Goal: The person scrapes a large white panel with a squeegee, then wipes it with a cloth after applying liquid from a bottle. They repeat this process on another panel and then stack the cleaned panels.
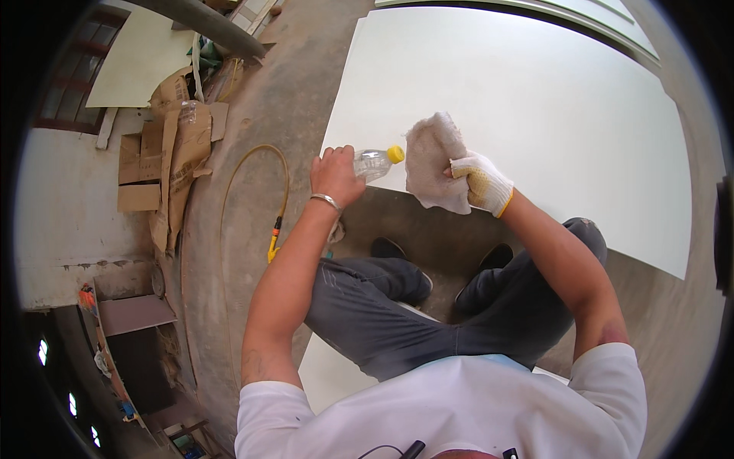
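Note:
Bare, with a bracelet at the wrist, my left hand (336,176) is closed around a clear plastic bottle (370,163). The bottle lies tilted sideways, its yellow cap (395,154) pointing right toward a cloth. My right hand (485,183), in a white knit glove with a yellowish palm, grips this pale, fluffy cloth (434,164) by its right side. The cloth hangs over the near edge of a large white board (527,99). Cap and cloth are close together, with a small gap between them.
A yellow hose (284,176) with a yellow nozzle (273,249) curls over the concrete floor at left. Flattened cardboard boxes (183,145) lean by the wall. A grey post (206,30) slants at upper left. My bent legs (382,314) are below the board's near edge.

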Motion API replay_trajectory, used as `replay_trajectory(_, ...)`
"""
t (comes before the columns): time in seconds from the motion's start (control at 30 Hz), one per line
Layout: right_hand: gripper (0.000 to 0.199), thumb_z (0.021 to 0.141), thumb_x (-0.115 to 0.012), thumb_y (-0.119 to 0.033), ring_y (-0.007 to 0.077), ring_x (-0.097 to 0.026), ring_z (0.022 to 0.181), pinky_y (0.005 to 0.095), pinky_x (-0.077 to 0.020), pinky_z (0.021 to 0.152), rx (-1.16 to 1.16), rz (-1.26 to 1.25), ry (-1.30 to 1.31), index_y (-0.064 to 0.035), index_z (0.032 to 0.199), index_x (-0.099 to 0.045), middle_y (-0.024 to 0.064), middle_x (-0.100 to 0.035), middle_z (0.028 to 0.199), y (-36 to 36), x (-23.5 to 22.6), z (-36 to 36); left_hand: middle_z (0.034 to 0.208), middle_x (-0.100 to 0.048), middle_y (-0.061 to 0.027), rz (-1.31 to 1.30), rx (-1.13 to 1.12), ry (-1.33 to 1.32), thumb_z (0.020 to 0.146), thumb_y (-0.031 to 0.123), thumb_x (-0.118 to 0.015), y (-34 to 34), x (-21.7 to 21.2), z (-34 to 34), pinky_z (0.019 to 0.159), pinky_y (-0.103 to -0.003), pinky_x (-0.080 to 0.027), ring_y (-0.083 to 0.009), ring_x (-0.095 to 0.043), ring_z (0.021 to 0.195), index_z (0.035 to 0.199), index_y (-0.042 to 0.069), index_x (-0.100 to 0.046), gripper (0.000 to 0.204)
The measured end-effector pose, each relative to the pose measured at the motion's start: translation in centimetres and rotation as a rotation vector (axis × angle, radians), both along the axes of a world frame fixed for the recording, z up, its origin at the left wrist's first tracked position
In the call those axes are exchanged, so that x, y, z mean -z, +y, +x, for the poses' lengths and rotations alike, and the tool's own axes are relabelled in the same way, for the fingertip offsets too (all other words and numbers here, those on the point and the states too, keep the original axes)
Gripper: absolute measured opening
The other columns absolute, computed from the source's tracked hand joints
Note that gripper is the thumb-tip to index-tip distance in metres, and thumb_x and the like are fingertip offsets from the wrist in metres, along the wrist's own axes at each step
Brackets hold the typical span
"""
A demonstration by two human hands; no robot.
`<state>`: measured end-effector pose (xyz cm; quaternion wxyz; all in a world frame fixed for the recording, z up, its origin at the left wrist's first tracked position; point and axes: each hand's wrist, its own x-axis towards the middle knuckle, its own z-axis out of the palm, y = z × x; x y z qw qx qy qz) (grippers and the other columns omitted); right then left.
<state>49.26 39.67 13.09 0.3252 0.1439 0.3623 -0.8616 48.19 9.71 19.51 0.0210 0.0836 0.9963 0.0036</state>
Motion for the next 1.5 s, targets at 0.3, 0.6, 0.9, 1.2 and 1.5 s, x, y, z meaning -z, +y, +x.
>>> replay_trajectory(0.3,0.064,0.095,-0.075,-0.040,0.0299,-0.067,0.114,0.0480,-0.0558,0.099,-0.080,-0.181,-0.143,-0.0004,0.139,-0.052,0.0170,-0.064,0.128,-3.4,2.2,1.8,0.103,-0.068,-0.0070,-0.234,0.113,0.260,0.077,0.008,-0.069,1.1,-0.4,1.2,0.090,-0.044,-0.042,-0.0296,-0.058,0.110,0.102,0.012,-0.070,0.025)
replay_trajectory(0.6,0.077,0.099,-0.065,-0.058,0.0315,-0.060,0.129,0.0446,-0.0494,0.110,0.085,-0.203,-0.099,-0.0071,0.152,-0.042,0.0162,-0.060,0.140,-4.0,1.5,1.8,0.099,-0.065,-0.0065,-0.126,0.318,0.329,0.075,0.006,-0.069,1.8,-0.8,3.0,0.086,-0.045,-0.041,-0.0294,-0.057,0.106,0.095,0.012,-0.069,0.021)
replay_trajectory(0.9,0.070,0.104,-0.058,-0.057,0.0279,-0.056,0.132,0.0431,-0.0472,0.114,-0.032,-0.190,-0.102,-0.0088,0.152,-0.043,0.0128,-0.054,0.147,-4.7,1.4,2.3,0.102,-0.065,-0.0065,-0.148,0.133,0.426,0.070,0.003,-0.071,1.4,-1.5,2.4,0.086,-0.045,-0.041,-0.0307,-0.056,0.108,0.098,0.012,-0.068,0.029)
replay_trajectory(1.2,0.068,0.103,-0.058,-0.058,0.0328,-0.062,0.125,0.0486,-0.0522,0.108,0.059,-0.295,-0.104,-0.0071,0.147,-0.049,0.0161,-0.060,0.137,-5.1,-0.9,1.8,0.100,-0.068,-0.0069,-0.027,0.146,0.262,0.072,0.007,-0.072,-0.1,0.0,2.6,0.088,-0.044,-0.043,-0.0298,-0.059,0.105,0.098,0.012,-0.068,0.027)
replay_trajectory(1.5,0.059,0.109,-0.051,-0.049,0.0337,-0.059,0.130,0.0498,-0.0493,0.112,0.112,-0.200,-0.019,-0.0061,0.149,-0.048,0.0167,-0.058,0.144,-9.9,-1.9,0.2,0.108,-0.072,-0.0125,0.373,-0.201,0.046,0.075,0.027,-0.090,-6.6,4.9,0.8,0.094,-0.047,-0.052,-0.0341,-0.062,0.113,0.116,0.010,-0.069,0.049)
